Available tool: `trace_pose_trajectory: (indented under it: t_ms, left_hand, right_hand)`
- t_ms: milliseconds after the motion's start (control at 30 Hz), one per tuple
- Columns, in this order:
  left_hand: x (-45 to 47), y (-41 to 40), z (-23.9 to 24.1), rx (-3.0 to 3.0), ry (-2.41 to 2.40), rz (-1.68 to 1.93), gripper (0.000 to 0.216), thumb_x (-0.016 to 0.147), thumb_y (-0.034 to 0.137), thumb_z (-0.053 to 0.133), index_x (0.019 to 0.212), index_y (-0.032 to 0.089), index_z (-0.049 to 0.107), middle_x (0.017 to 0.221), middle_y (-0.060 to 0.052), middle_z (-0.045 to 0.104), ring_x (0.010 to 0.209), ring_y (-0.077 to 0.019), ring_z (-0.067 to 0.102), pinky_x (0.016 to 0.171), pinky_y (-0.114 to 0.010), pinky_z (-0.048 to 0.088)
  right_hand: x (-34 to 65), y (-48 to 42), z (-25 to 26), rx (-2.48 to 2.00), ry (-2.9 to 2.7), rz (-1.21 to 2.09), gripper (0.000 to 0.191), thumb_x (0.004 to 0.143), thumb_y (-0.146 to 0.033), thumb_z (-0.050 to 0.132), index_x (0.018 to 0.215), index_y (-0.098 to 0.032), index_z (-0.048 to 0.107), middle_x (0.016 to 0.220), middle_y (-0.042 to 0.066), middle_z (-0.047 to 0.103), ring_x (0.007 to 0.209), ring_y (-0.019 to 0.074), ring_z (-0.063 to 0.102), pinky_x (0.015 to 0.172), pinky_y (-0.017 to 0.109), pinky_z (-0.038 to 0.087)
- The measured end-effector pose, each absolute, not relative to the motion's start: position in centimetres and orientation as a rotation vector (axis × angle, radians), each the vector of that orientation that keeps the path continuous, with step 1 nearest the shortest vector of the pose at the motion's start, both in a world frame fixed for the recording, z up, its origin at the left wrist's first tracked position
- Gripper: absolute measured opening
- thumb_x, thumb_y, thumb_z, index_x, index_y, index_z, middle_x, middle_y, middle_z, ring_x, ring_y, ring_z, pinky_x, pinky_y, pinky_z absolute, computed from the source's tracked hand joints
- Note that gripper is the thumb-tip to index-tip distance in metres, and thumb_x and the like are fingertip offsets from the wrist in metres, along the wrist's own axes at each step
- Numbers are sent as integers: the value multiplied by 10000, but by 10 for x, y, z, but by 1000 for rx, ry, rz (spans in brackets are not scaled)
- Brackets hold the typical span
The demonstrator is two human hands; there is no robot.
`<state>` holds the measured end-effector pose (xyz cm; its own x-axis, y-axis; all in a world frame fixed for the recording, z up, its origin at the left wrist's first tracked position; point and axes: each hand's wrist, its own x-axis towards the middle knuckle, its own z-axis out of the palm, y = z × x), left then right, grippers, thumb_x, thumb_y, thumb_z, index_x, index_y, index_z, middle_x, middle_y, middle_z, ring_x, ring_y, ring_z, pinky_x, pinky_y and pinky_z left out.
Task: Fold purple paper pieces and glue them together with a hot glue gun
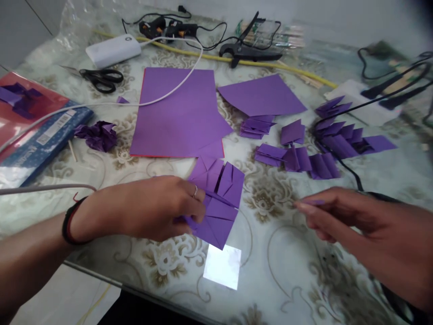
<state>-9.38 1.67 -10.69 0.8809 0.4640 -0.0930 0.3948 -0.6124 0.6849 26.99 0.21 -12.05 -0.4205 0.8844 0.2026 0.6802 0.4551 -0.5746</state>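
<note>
My left hand (158,205), with a ring and a dark wrist cord, grips the folded purple paper piece (221,225) at its left side. That piece has creased panels and slits between its flaps, and my fingers cover part of it. To the right, my right hand (358,230) is closed in a pinch above the table, with a small purple paper scrap (316,202) showing between thumb and forefinger. Just beyond the folded piece lie purple paper sheets (179,113), with a red edge showing underneath. Several small folded purple paper units (297,159) stand in a group at the right.
Black scissors (103,80), a white power bank (113,50) and crumpled purple paper (98,135) lie on the left. Glue guns (167,29) and black pruning shears (250,52) are at the back, by a yellow cable (230,60). A white cable (162,95) crosses the sheets.
</note>
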Motion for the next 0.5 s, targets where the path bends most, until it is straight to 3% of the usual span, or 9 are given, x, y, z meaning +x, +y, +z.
trace_pose_trajectory:
  t_ms: [167,267,333,400,500]
  left_hand:
    - [-89,5,-116,2366,613,44,135,972,84,734,900,187,685,940,-10,715,826,-181,673,723,-329,449]
    - [-85,4,-118,2361,623,92,188,986,72,704,843,186,662,868,4,688,768,-167,634,701,-332,433]
    - [-82,4,-117,2344,634,112,222,997,71,682,812,191,655,827,9,673,761,-164,625,704,-328,433]
    - [-81,5,-116,2319,638,81,252,1007,64,640,793,197,644,804,7,663,770,-169,627,716,-330,436]
    - [-80,5,-113,2277,664,30,255,994,40,585,796,194,631,815,-7,665,782,-177,643,724,-340,438]
  right_hand:
    - [292,-3,-125,-1350,-2468,561,342,1008,-537,708,729,-363,615,397,-74,531,254,97,477,250,281,282]
    - [271,-10,-115,-1341,-2392,328,288,1037,-584,666,860,-359,695,569,-46,705,298,110,524,320,342,375]
    - [245,-18,-108,-1244,-2381,313,183,1065,-463,668,944,-336,719,794,-4,807,525,153,716,481,332,553]
    - [218,-27,-105,-1090,-2414,489,130,1085,-294,611,1042,-309,733,975,28,822,790,198,797,708,337,664]
    - [186,-35,-111,-885,-2545,665,304,1078,-113,504,1126,-237,777,1074,56,805,1048,228,767,969,371,661]
